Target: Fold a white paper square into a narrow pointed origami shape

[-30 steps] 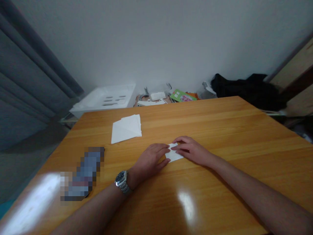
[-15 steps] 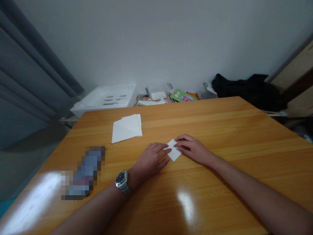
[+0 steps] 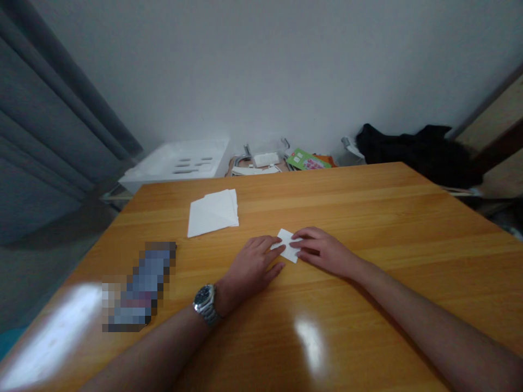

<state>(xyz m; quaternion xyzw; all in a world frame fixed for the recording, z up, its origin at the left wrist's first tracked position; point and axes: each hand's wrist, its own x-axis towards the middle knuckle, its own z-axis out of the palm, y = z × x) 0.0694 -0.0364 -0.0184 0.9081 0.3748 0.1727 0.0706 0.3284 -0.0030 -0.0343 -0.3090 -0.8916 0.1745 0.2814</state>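
A small white square of paper [image 3: 289,251] lies on the wooden table [image 3: 368,218], between my two hands. My left hand [image 3: 257,264], with a metal watch on its wrist, rests its fingertips on the paper's left side, fingers spread. From the right, my right hand [image 3: 321,249] lays its apart fingers on the paper's right side. Both hands press the paper from above without gripping it. Farther back to the left lies a stack of white sheets [image 3: 212,213].
A pixelated flat object [image 3: 143,288] lies at the table's left. Beyond the back edge are a white foam tray [image 3: 180,160], a green booklet [image 3: 304,160] and a black cloth item [image 3: 417,152]. A grey curtain [image 3: 49,120] hangs at left.
The small paper has turned slightly under my fingers, its near corner shifting to the right. My right hand has moved a little with it; my left hand has hardly moved.
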